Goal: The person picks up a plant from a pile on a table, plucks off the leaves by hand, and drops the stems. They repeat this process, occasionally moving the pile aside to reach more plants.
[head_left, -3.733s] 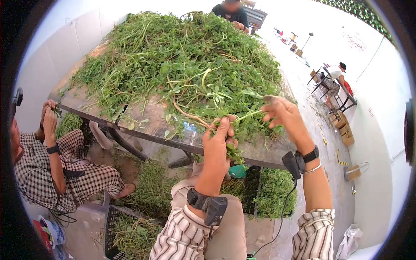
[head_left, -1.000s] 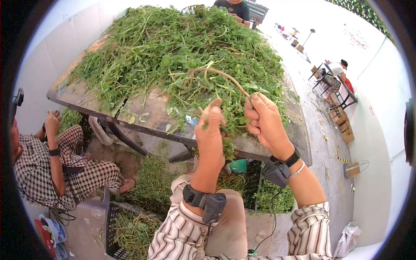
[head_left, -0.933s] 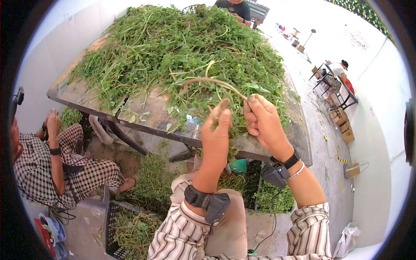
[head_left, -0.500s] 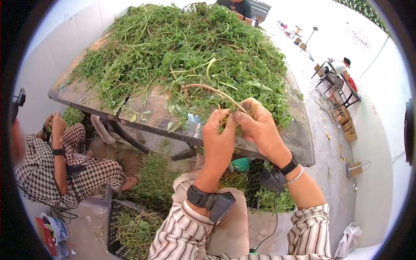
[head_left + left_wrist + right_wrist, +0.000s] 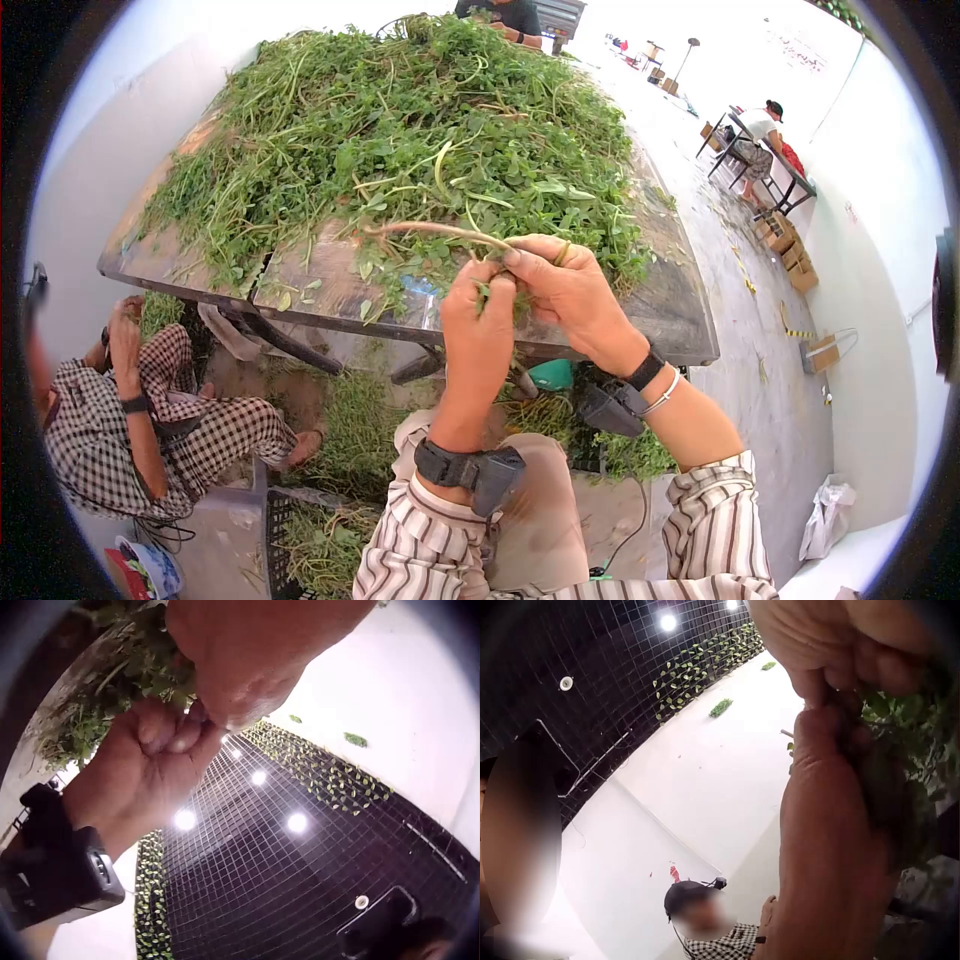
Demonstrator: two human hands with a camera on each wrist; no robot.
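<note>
My left hand (image 5: 474, 325) is raised over the table's front edge, thumb and fingers pinching some green leafy stems. Right against it, my right hand (image 5: 575, 295) pinches a long brownish stem (image 5: 430, 228) that arcs out to the left over the greens. The thumbs and fingertips of both hands nearly meet. In the left wrist view the right hand (image 5: 161, 761) shows curled fingers, with leaves behind it. From the right wrist the left hand (image 5: 829, 795) appears close up, its fingertips meeting the right hand's. What lies inside the curled fingers is hidden.
A big heap of leafy green stems (image 5: 400, 140) covers most of the wooden table (image 5: 660, 320). Below stand a black crate (image 5: 280, 545) of greens and a green container (image 5: 551, 375). A person in checked clothes (image 5: 90, 430) sits at left; another (image 5: 515, 20) is across the table.
Earlier the left hand held the brown stem and the right hand was apart with loose fingers. The right hand then took the stem, and the hands came together. The head view has shifted slightly.
</note>
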